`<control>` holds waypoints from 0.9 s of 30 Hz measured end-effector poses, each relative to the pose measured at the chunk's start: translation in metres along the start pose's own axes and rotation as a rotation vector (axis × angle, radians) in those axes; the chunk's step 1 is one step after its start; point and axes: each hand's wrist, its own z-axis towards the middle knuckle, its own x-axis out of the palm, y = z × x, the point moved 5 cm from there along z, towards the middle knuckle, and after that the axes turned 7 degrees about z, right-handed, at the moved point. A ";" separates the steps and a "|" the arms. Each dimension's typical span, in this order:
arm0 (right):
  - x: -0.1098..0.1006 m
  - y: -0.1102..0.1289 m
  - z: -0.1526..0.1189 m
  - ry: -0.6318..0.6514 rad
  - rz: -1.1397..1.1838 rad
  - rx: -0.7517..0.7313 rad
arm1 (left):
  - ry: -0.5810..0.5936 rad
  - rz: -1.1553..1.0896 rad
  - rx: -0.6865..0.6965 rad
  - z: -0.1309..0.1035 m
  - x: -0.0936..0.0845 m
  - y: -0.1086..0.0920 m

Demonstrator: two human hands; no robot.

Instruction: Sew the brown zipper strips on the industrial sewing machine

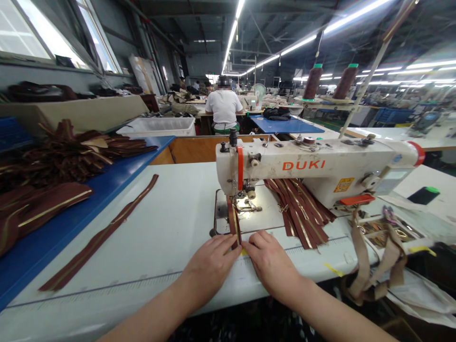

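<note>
A brown zipper strip [234, 219] with brass teeth runs from under the needle of the sewing machine [270, 164] toward me. At its near end, my left hand [213, 261] pinches it from the left, the fingers pressed together over the tape. My right hand [269, 259] is closed at the same end from the right, its fingertips beside the left ones; part of the strip is hidden beneath the fingers. Right of the needle plate lies a fanned bunch of brown zippers [302, 213]. Another brown zipper strip [103, 237] rests alone on the table at left.
A blue side table [107, 185] carries a heap of brown zippers [67, 152]. To the right are a parts tray [388, 230], hanging beige straps [363, 261] and a dark thread cone [423, 194]. A person in white [223, 107] sits ahead, beyond a white bin [160, 126].
</note>
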 end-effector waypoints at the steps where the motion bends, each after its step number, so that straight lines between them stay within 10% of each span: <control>1: 0.001 0.001 0.000 0.014 -0.031 -0.012 | -0.001 -0.009 0.006 0.000 -0.001 0.000; 16: -0.003 0.010 -0.001 0.100 -0.150 -0.128 | -0.021 -0.227 -0.147 0.000 -0.005 0.002; 27: -0.015 -0.038 0.032 -0.034 0.193 -0.020 | -0.014 -0.197 -0.128 0.003 -0.009 0.001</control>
